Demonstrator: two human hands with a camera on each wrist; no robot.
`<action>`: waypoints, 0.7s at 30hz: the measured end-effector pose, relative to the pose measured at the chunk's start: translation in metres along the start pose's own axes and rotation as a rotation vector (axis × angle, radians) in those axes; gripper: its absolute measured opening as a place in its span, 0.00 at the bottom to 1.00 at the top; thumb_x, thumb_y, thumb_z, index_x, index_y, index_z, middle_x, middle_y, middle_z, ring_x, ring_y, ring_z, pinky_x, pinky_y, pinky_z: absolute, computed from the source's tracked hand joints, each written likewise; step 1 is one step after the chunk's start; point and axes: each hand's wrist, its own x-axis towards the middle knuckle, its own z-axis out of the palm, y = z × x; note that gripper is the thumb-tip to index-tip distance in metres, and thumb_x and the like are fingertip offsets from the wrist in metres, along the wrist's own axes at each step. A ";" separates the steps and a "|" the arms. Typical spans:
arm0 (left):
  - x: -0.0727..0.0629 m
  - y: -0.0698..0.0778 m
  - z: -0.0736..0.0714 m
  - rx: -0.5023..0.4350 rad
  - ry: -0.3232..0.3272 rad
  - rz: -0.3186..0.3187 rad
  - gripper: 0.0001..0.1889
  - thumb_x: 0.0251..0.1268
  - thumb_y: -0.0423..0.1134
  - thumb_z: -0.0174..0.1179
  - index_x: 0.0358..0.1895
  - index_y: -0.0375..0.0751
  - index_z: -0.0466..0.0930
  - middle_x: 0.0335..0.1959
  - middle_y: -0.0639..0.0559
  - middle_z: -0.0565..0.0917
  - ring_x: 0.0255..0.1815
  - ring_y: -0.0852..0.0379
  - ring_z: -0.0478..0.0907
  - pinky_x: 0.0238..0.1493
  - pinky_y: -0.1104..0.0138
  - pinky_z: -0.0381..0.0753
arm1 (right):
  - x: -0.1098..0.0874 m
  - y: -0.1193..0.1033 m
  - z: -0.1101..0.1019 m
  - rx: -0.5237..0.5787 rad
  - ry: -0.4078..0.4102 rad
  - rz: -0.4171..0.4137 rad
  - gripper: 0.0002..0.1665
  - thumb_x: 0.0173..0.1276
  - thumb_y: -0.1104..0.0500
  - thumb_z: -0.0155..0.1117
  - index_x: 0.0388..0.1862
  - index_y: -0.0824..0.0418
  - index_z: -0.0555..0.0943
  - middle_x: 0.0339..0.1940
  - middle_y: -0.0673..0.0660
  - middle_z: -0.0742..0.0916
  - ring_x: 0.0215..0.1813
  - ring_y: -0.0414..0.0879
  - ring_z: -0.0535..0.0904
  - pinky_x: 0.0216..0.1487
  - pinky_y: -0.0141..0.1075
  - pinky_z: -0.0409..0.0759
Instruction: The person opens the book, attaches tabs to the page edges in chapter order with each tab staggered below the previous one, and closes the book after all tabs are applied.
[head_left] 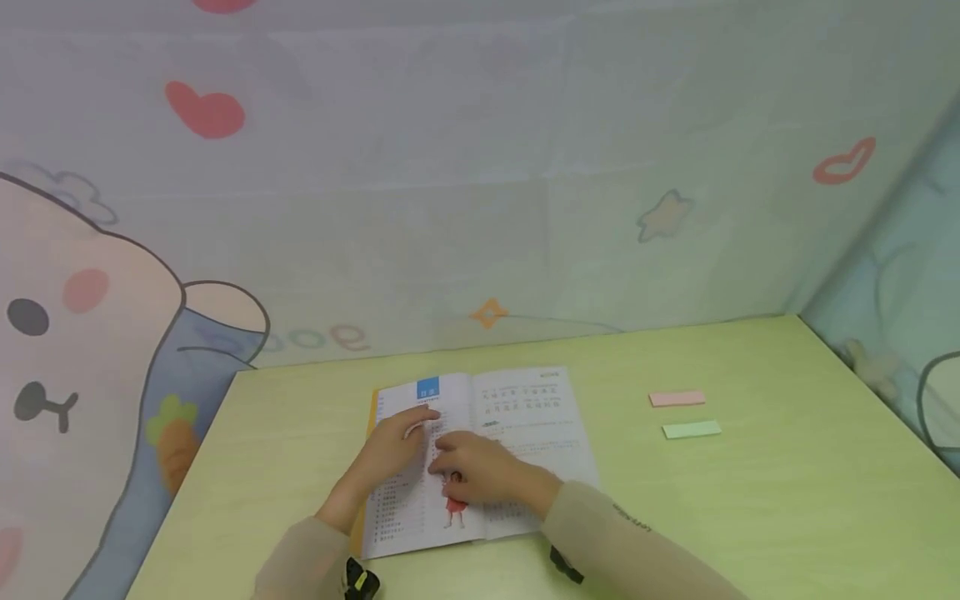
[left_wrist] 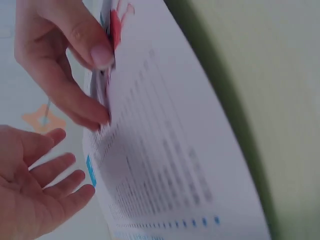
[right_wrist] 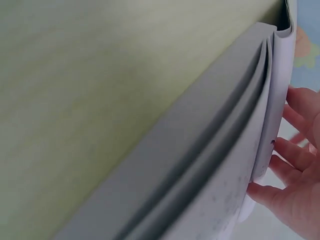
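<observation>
An open book (head_left: 525,450) lies on the table, with a blue heading and lines of print on its left page. My left hand (head_left: 390,446) is over that page near the heading; the left wrist view shows its fingers spread and apart from the paper. My right hand (head_left: 483,467) rests around the inner fold, beside a printed figure in red (head_left: 455,510). In the left wrist view the thumb and fingertips of the right hand (left_wrist: 65,60) touch the paper, slightly bent. Raised page edges (right_wrist: 215,145) fan out in the right wrist view.
On the pale green table (head_left: 780,500), a pink strip (head_left: 677,399) and a light green strip (head_left: 691,430) lie to the right of the book. A printed cloth backdrop (head_left: 450,167) hangs behind the table's far edge.
</observation>
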 end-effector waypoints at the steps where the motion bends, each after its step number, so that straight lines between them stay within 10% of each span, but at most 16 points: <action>1: 0.001 0.003 0.003 -0.021 -0.024 0.017 0.15 0.68 0.29 0.48 0.55 0.35 0.77 0.62 0.37 0.72 0.65 0.40 0.64 0.64 0.48 0.61 | 0.000 0.001 0.001 -0.005 0.008 -0.009 0.17 0.61 0.59 0.63 0.50 0.59 0.82 0.60 0.58 0.77 0.63 0.49 0.70 0.65 0.36 0.65; 9: 0.021 0.016 0.025 -0.060 -0.091 0.100 0.15 0.70 0.32 0.48 0.55 0.36 0.77 0.62 0.40 0.71 0.65 0.42 0.65 0.64 0.49 0.63 | 0.000 0.003 0.009 -0.001 0.041 -0.025 0.16 0.61 0.60 0.63 0.48 0.62 0.83 0.52 0.55 0.81 0.55 0.44 0.74 0.59 0.32 0.69; 21: 0.037 0.015 0.031 0.185 -0.234 0.124 0.21 0.73 0.38 0.43 0.64 0.30 0.66 0.67 0.36 0.63 0.67 0.39 0.60 0.67 0.50 0.58 | -0.002 0.001 0.011 0.045 0.033 -0.021 0.15 0.62 0.60 0.62 0.48 0.61 0.83 0.49 0.53 0.83 0.52 0.44 0.75 0.58 0.33 0.70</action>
